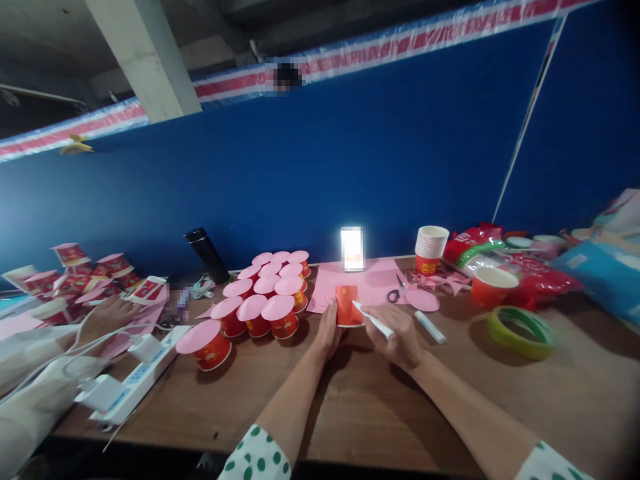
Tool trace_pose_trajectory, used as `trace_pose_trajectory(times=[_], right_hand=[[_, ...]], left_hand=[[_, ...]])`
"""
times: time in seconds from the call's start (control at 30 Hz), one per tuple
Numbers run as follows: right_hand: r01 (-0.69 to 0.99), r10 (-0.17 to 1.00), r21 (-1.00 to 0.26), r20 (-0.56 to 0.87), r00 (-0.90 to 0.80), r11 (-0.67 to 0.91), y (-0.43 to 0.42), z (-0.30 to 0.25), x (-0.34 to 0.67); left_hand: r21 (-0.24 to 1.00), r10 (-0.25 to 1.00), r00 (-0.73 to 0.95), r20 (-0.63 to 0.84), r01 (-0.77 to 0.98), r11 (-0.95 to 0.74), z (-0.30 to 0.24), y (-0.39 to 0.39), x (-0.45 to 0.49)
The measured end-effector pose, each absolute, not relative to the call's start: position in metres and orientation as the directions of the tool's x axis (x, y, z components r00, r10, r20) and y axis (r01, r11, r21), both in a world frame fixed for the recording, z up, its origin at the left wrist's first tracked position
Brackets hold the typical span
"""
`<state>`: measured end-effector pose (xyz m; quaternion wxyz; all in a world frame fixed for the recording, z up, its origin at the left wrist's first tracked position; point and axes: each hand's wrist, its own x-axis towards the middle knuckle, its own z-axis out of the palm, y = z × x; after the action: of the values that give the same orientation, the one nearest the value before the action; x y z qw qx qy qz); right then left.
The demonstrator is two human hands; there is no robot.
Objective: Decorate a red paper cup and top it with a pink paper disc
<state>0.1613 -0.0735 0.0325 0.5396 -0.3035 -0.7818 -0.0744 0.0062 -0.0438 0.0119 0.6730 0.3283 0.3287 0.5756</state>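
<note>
Against the side of a red paper cup (pixel 349 307), my left hand (pixel 328 330) has its fingers closed. The cup seems to lie tilted, its pale rim towards me. In the grip of my right hand (pixel 397 333) is a white pen (pixel 377 323), its tip close to the cup; whether they touch I cannot tell. Behind the cup lies a pink paper sheet (pixel 330 277) with scissors (pixel 395 293) and a pink paper disc (pixel 423 299) at its right. A white tube (pixel 430 327) rests right of my right hand.
Several red cups with pink discs (pixel 267 307) stand left. Further left are a power strip (pixel 143 377), a black bottle (pixel 206 255) and a co-worker's hand (pixel 107 320) near more cups. Rightward are stacked cups (pixel 430 250), a single cup (pixel 493 287) and green tape (pixel 521 332).
</note>
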Motion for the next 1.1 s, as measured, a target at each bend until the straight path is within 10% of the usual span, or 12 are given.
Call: trace_pose_trajectory(times=[1.1], right_hand=[[0.586,0.411,-0.207,0.88,-0.238,0.784,-0.0732,0.0335,0.1619]], left_hand=[[0.845,0.991,0.124,-0.047,-0.524,0.105,0.015,-0.0448,0.0068]])
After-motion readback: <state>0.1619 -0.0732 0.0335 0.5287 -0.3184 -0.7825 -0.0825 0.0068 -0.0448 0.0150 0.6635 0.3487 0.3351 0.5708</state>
